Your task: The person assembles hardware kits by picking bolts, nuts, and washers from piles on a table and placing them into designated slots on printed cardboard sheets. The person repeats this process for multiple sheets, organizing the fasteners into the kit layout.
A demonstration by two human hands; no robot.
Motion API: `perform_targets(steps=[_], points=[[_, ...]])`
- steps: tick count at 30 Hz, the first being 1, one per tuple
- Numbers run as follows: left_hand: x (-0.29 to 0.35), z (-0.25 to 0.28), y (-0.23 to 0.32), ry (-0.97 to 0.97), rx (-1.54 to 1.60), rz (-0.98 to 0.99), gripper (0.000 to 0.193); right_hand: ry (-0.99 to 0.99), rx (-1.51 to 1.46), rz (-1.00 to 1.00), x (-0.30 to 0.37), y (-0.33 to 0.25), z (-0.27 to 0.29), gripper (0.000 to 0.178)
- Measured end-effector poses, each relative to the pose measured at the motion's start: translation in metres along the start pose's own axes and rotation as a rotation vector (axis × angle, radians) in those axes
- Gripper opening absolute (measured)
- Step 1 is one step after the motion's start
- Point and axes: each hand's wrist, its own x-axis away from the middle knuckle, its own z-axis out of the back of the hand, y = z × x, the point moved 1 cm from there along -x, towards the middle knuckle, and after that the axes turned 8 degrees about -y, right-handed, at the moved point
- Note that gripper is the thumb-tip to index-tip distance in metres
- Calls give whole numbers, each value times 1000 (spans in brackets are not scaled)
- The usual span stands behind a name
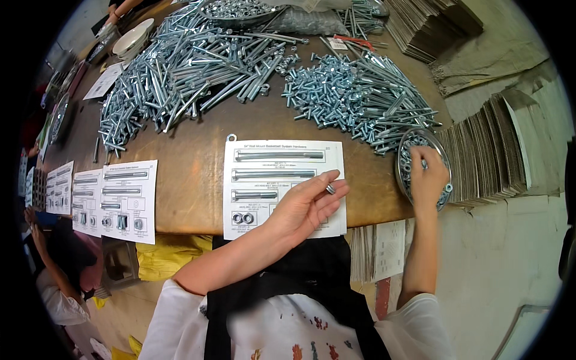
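Over a printed sheet with pictures of bolts and nuts (335,157), my left hand (303,207) is held palm up. A small metal nut (330,189) sits between its thumb and curled fingers. To the right, my right hand (433,177) reaches into a round metal bowl (398,176) of loose nuts, its fingers pinched together. A small shiny piece, apparently a nut (424,164), shows at those fingertips. Part of the bowl's contents is hidden behind my right hand and wrist.
Long bolts (198,66) form a big heap at the far left; shorter bolts (342,90) are piled beyond the bowl. More printed sheets (129,201) hang over the table's front edge. Cardboard stacks (489,153) stand on the right. Another person's arm (41,237) shows at far left.
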Motion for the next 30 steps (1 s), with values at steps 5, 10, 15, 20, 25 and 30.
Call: perform_targets(steps=[5, 10, 15, 20, 25, 30], points=[[1, 6, -6, -40, -43, -29, 40, -124, -278, 305, 40, -112, -17, 13], [17, 3, -2, -41, -158, 7, 42, -425, -597, 270, 51, -111, -21, 27], [23, -1, -3, -51, -157, 51, 45, -766, -1049, -148, 50, -110, -16, 48], [25, 2, -4, -87, -131, 41, 41, -749, -1182, -251, 59, -104, -22, 55], [30, 2, -10, -92, -148, 35, 40, -767, -1022, -181, 63, -107, -17, 53], [60, 12, -44, -119, -135, 395, 57, -735, -843, -198, 83, -108, -4, 42]])
